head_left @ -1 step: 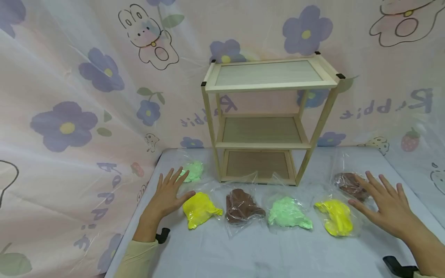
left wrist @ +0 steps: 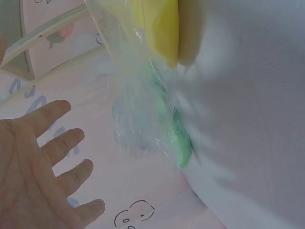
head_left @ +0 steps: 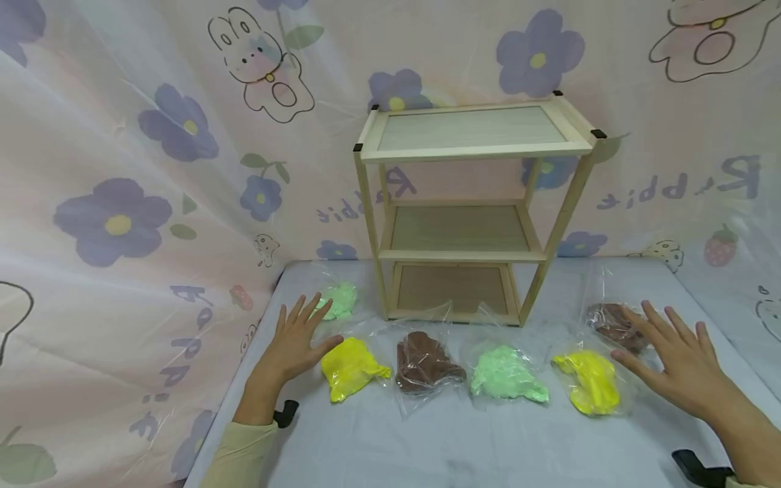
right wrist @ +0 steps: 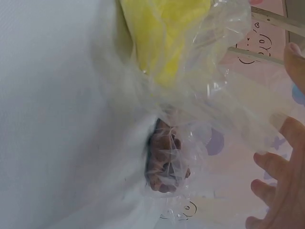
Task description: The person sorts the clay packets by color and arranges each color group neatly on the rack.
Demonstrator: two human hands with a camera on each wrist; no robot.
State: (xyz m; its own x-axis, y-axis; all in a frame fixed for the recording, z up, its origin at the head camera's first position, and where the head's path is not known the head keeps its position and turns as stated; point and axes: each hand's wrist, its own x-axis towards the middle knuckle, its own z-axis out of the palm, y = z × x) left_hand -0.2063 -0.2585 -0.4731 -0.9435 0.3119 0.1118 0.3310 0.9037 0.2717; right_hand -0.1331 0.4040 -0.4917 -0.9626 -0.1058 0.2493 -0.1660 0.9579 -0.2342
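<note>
Both hands are spread with straight fingers and hold nothing. My left hand [head_left: 297, 349] hovers at the left, nearest a clear bag of yellow clay-like material [head_left: 352, 368] and a bag of light green material [head_left: 339, 301] behind it. In the left wrist view its fingers stand apart from the green lump [left wrist: 180, 143]. On the right, my right hand [head_left: 686, 366] overlaps a bag of brown material [head_left: 610, 320] in the head view, with a second yellow bag [head_left: 588, 381] beside its thumb. The right wrist view shows the brown lump [right wrist: 164, 160] away from the fingertips.
A three-tier wooden shelf [head_left: 460, 256] stands at the back centre of the white-covered table [head_left: 427, 447]. Before it lie another brown bag [head_left: 426, 362] and another green bag [head_left: 506, 374]. A curtain [head_left: 305, 169] printed with flowers and rabbits hangs behind and at the left.
</note>
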